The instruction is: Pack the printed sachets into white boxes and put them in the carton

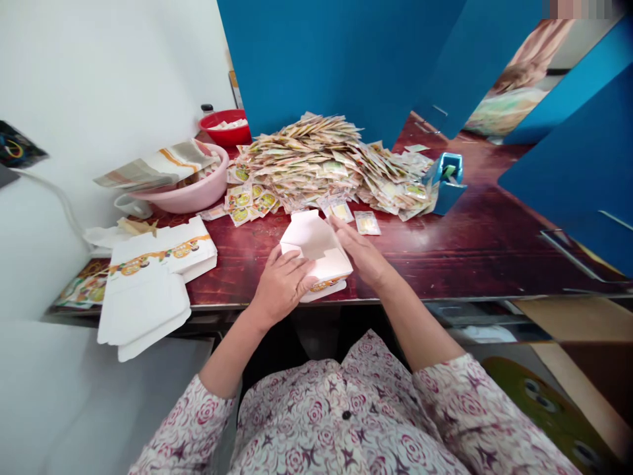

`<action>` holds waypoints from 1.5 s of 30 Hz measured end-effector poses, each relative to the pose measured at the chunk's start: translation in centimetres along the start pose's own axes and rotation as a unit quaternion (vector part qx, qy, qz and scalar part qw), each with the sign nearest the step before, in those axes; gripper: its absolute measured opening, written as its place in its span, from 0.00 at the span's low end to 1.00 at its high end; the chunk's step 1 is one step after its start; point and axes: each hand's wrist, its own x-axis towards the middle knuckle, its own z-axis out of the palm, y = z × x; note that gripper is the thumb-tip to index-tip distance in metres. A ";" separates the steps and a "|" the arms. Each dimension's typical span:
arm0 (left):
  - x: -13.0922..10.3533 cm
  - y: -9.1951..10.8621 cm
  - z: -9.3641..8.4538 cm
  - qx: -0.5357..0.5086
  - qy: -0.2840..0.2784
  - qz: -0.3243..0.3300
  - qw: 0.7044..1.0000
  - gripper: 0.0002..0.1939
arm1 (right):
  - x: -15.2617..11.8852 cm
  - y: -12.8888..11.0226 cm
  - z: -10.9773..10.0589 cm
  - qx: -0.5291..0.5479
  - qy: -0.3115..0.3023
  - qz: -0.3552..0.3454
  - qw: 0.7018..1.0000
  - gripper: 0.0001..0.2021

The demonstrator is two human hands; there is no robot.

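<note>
A small white carton with an orange printed strip stands partly folded near the table's front edge, its open top facing up and flaps raised at the far side. My left hand grips its near left wall, fingers curled over the edge. Against its right side lies my right hand, fingers fairly straight and pressed to the wall. Just beyond the carton are loose sachets, in front of a large heap of flat sachets. To the left, a stack of flat unfolded cartons overhangs the table edge.
A pink basin holding sachets and a folded sheet stands at the left, beside a white mug. Behind it is a red bowl. Right of the heap sits a blue tape dispenser. Blue panels border the table.
</note>
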 end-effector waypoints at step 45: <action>-0.8 -0.9 3.8 -0.304 0.059 -0.250 0.917 0.67 | 3.2 -2.2 -0.2 -0.355 -0.066 -0.026 0.932 0.22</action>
